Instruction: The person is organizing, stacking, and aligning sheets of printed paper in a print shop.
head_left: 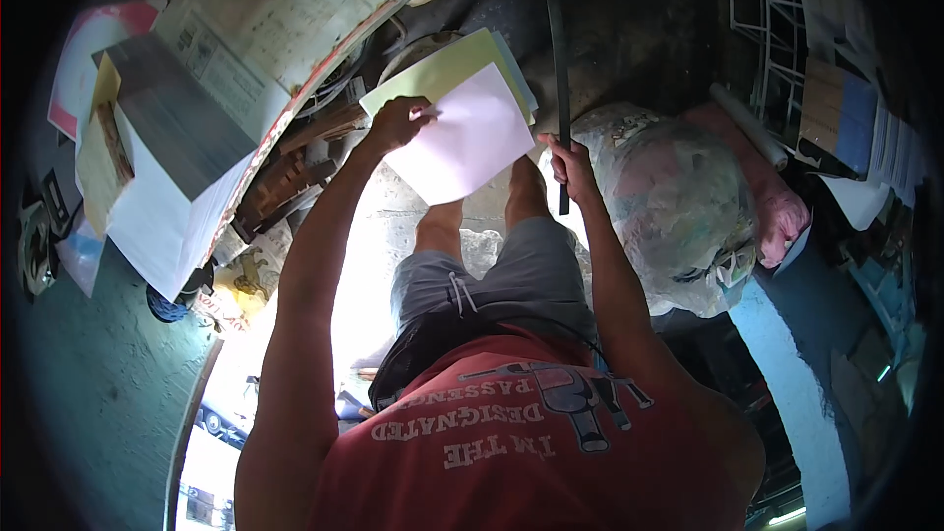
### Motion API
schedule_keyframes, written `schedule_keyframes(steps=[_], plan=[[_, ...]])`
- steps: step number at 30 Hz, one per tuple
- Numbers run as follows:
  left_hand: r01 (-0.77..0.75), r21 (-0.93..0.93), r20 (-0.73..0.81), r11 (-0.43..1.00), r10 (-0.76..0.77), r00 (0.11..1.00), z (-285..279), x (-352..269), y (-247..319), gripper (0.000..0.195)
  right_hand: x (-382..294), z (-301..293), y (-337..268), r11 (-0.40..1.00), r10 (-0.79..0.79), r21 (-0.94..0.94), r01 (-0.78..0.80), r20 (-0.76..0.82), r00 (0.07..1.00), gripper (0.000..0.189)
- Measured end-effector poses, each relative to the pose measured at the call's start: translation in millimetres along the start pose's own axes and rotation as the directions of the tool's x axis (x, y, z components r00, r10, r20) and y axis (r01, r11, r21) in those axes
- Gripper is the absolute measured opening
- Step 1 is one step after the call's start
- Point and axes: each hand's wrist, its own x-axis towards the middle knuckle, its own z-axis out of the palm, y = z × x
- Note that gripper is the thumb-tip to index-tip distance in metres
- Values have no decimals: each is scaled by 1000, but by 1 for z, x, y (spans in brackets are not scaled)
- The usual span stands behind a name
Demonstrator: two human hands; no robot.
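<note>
My left hand (400, 123) pinches a sheet of white paper (468, 140) near its upper left edge. Behind it, a yellow-green sheet (442, 68) and a pale blue sheet (516, 70) stick out at an angle. The sheets are held out in front of my knees, apart from the floor. In my right hand (574, 168) is a long, thin, dark flat bar (558, 59), held near its lower end and pointing away from me. The fingertips of that hand come close to the right corner of the white sheet.
At left, a table (295, 22) carries a tall stack of paper (177, 118) with a piece of wood (113, 140) against it. A large, full plastic sack (664, 199) stands close at right, beside a pink bundle (782, 221). Further right is a white metal rack (767, 22).
</note>
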Motion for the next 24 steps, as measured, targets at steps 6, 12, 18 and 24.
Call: schedule_keyframes(steps=[6,12,18,24], plan=[[-128,-30,-41,991,127,991,-4,24,-41,26,5,28,11,984,-73,-167,57,-92,993,37],[-46,-87,-6,995,46,999,1,37,-29,30,6,2,26,968,-94,-243,58,-140,986,32],[-21,-58,-156,998,12,988,8,35,-29,33,-1,-8,34,965,-27,-264,-5,-118,993,33],[-62,-96,-276,993,33,961,6,24,-14,31,-1,-22,24,951,-65,-306,31,-99,993,33]])
